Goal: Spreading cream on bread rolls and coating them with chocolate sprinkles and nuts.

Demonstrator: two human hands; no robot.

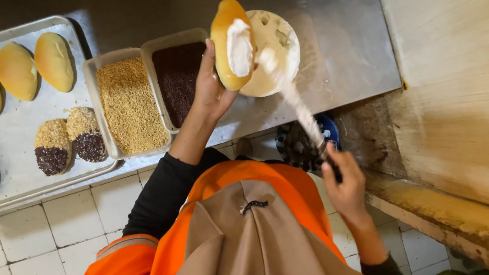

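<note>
Nearest the camera, an orange top under a tan apron (265, 252) fills the lower frame, above a white tiled floor (79, 229). From it the right hand (348, 183) reaches out, closed around the dark handle of a long palette knife (298, 107) whose blade is smeared with white cream. The left hand (212, 86) rises beside it, its fingers wrapped around an oval golden bun (232, 44) held upright, with a thick dab of cream on its upper face. The knife tip sits just beside that dab.

Beyond the hands, on the steel table (350, 49), stands a round tub of cream (274, 54), just behind the bun. To its left lie two shallow plastic trays, one of chopped nuts (130, 106) and one of chocolate sprinkles (177, 78). Farther left, a metal baking tray (16, 134) holds plain buns and two finished ones (71, 139), coated half in nuts and half in sprinkles.

The cream looks heavy and lopsided; tilting the bun further could let it slide onto the trays or the floor. Pressing hard with the blade might also dent the soft crust.
</note>
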